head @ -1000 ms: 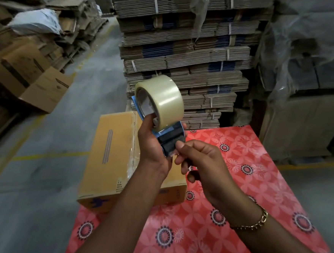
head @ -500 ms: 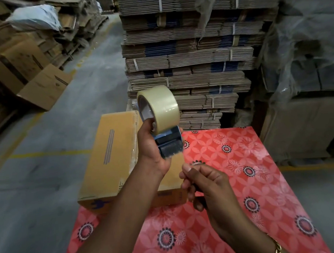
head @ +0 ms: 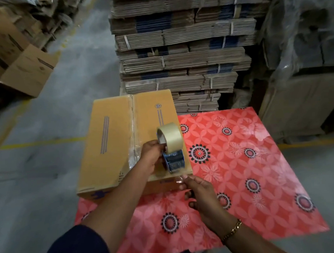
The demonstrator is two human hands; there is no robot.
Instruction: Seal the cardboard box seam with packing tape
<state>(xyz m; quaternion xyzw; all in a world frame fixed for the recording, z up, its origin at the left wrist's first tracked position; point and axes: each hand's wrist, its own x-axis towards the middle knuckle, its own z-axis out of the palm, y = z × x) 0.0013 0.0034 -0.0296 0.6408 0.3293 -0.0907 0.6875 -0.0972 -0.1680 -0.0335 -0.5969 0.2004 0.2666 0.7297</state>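
I saw the left hand (head: 151,159) gripping the tape dispenser (head: 172,151) on the box (head: 112,142) at frame centre, while the right hand (head: 202,195) pinched the tape end (head: 180,177) against the box's near edge.

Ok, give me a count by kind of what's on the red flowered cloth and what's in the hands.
Cardboard box: 1
Tape dispenser, in the left hand: 1
Tape roll on it: 1
Tape end, in the right hand: 1
Total: 4

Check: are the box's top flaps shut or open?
Shut: the cardboard box flaps lie flat, meeting along the centre seam.
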